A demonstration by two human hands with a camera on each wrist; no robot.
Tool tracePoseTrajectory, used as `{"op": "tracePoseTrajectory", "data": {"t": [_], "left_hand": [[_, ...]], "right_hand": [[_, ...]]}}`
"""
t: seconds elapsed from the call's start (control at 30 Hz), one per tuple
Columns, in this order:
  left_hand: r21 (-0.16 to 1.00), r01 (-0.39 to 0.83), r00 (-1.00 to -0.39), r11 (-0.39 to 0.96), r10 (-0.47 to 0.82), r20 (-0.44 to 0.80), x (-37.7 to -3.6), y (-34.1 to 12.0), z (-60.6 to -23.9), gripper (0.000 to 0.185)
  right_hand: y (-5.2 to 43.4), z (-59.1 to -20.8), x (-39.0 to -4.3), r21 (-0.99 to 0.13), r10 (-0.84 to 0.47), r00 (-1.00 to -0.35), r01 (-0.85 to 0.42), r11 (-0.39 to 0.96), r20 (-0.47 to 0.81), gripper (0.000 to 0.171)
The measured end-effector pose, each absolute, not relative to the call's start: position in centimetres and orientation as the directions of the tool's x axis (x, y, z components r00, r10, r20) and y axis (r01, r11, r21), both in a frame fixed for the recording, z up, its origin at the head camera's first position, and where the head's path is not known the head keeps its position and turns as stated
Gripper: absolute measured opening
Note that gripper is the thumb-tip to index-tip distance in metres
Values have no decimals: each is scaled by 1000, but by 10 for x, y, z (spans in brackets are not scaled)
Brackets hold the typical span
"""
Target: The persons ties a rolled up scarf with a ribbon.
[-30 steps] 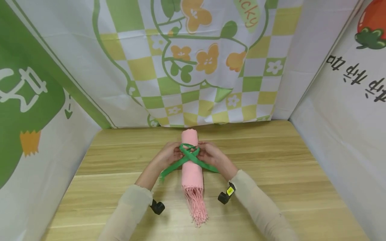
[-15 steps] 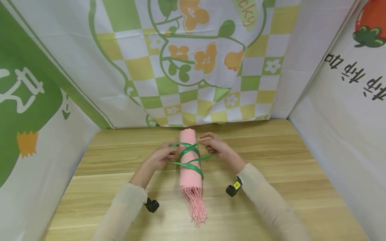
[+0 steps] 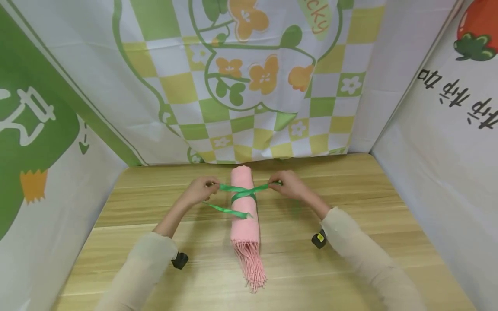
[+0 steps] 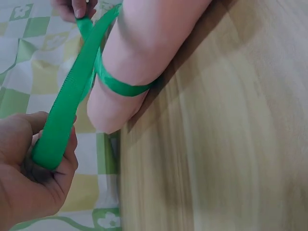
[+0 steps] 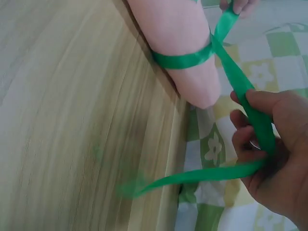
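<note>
While the rolled pink scarf [image 3: 244, 203] lies on the tabletop [image 3: 350, 242], your left hand [image 3: 199, 188] and right hand [image 3: 289, 183] each pinch one end of the green ribbon [image 3: 243, 193], which is wrapped around it.

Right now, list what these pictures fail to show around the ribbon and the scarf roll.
- Underside of the pink scarf roll: the green ribbon passing beneath is hidden by the roll in every view.
- Ribbon's free tail in the right wrist view: motion-blurred.
- Left hand: cut off by the left wrist view's edge.
- Right hand: partly cut off too.
</note>
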State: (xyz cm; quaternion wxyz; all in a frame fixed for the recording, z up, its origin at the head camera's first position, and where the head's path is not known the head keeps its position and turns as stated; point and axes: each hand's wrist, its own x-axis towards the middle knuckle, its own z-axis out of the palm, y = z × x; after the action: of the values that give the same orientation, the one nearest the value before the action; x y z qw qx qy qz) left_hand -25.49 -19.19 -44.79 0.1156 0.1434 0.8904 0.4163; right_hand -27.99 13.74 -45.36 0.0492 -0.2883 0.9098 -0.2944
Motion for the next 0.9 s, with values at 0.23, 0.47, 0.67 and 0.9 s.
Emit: {"op": "tracePoseTrajectory", "data": {"t": [0.23,0.47,0.67,0.9], "left_hand": [[820,88,-915,566,372,-159,-258,-208,-442,33],[816,-9,-924,577,308,-227,-256,-227,-442,35],[827,-33,-916,562,313,-249,-251,-244,-447,38],[843,8,-907,538,358,-220,-245,-267,-462,33]], "right_hand": [[155,-454,-286,-748,-555,-832,-359,558,-15,28],[179,-458,-284,-823,-486,-873,-255,507,-29,27],[202,-464,-277,-796,-384,-922,-193,574,-53,29],[231,-476,-271,-839,-407,-909,-155,522,-85,23]]}}
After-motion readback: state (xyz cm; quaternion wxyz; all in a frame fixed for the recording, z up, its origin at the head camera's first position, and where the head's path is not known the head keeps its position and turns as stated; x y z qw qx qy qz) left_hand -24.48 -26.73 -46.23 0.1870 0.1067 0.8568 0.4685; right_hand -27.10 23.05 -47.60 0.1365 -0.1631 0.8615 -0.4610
